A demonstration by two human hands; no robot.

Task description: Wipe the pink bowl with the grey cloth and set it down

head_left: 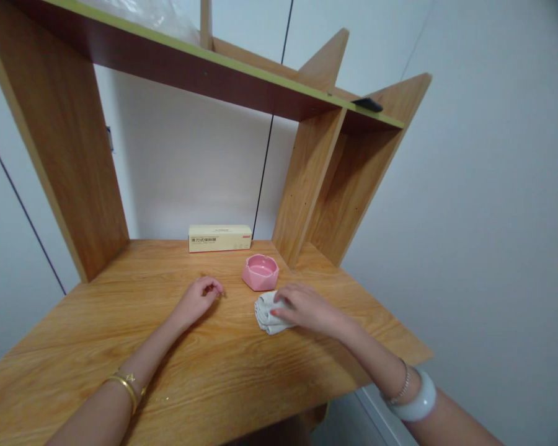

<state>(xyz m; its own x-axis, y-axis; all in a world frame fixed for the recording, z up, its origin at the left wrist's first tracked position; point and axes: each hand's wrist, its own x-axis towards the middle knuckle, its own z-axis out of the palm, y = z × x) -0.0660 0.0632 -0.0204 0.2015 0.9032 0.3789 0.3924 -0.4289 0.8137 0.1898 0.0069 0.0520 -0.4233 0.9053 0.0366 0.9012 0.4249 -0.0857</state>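
Note:
My right hand (304, 308) lies on a crumpled white cloth (266, 314) on the wooden desk (204, 365), fingers closed over the cloth's right side. My left hand (199, 298) rests on the desk to the left of the cloth, its fingers curled into a pinch, and I cannot make out whether anything is in them. A pink faceted bowl (260, 272) stands just behind the cloth, between the two hands.
A long cream box (220, 238) lies against the back wall. Wooden uprights (307, 186) rise at the right and left, under a shelf (204, 65) overhead. A dark flat object (368, 104) lies on that shelf. The desk's right edge drops off near my right forearm.

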